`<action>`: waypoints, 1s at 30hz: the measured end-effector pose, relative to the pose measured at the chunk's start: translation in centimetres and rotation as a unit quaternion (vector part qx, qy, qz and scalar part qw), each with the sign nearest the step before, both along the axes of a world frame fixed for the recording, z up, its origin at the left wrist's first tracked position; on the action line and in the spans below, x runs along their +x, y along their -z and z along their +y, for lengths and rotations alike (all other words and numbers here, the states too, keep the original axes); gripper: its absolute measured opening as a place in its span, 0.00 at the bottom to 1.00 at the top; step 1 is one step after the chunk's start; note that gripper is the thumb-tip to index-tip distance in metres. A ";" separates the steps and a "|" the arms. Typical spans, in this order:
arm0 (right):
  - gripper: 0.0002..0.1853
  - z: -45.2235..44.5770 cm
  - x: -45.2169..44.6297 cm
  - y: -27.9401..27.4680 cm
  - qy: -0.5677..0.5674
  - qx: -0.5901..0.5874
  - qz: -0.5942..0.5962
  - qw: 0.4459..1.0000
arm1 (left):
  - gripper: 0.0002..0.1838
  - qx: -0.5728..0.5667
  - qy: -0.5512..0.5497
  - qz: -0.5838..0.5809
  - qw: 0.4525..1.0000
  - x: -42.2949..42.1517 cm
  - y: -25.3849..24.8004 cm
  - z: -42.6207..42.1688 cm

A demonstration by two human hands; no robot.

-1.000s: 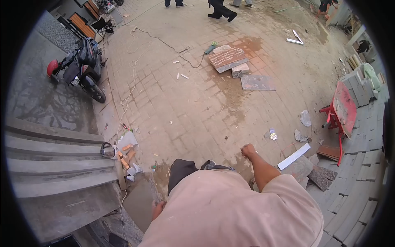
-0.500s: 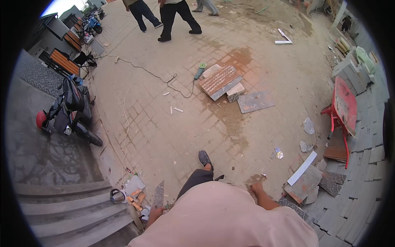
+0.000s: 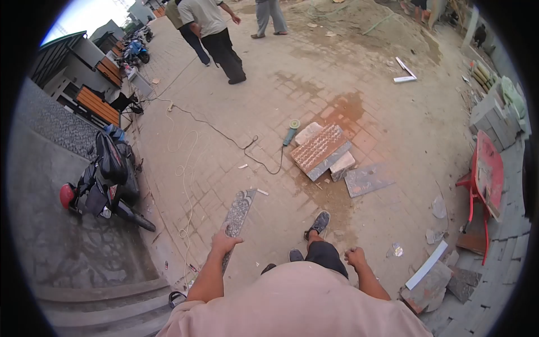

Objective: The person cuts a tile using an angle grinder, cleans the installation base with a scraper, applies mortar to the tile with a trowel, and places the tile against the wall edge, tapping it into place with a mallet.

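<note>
My left hand point(image 3: 226, 242) is closed around a long, narrow strip of pebble-patterned tile point(image 3: 240, 210), which slants up and away from me over the paving. Held out to the other side of my body, my right hand point(image 3: 355, 257) has its fingers curled in, and nothing shows in them. Ahead, an angle grinder point(image 3: 291, 133) with a green disc lies on the ground, touching or close to a reddish-brown tile point(image 3: 317, 147). That tile rests tilted over blocks, and a flat grey tile point(image 3: 369, 178) lies to its right.
The grinder's cord point(image 3: 224, 137) runs across the paving to the left. A motorbike point(image 3: 112, 182) stands on the left by concrete steps point(image 3: 101, 297). On the right are a red wheelbarrow point(image 3: 487, 168) and broken slabs point(image 3: 429, 283). Several people point(image 3: 210, 25) walk ahead.
My left hand has swung forward, bringing the tile strip into fuller view. My right hand has come forward too. I have stepped ahead, and the people in front have moved.
</note>
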State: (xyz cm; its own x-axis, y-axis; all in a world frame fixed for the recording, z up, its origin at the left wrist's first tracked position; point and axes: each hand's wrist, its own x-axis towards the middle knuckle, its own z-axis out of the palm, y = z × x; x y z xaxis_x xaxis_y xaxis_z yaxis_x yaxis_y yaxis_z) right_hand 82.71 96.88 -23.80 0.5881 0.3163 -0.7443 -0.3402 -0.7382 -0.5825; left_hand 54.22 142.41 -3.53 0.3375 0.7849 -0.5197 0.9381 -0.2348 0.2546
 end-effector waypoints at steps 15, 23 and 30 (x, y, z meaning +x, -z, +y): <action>0.09 16.1 9.6 -4.4 -0.194 0.007 0.012 0.981 | 0.58 -0.076 0.050 0.055 0.994 13.1 1.4 10.4; 0.06 20.6 13.1 -9.7 -0.085 -0.053 0.094 0.990 | 0.56 -0.075 0.133 0.017 0.988 26.7 7.1 20.6; 0.12 30.0 12.7 -10.0 -0.132 0.074 0.421 0.895 | 0.56 0.002 0.257 0.033 0.966 42.7 16.5 28.5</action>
State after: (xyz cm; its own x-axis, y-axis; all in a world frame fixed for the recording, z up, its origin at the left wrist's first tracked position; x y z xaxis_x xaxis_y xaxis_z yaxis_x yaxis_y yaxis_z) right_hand 95.43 126.93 -13.76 -0.2704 0.4929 -0.8270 -0.5288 -0.7939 -0.3003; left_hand 96.91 170.86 -20.06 0.6494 0.5238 -0.5512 0.7111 -0.6751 0.1963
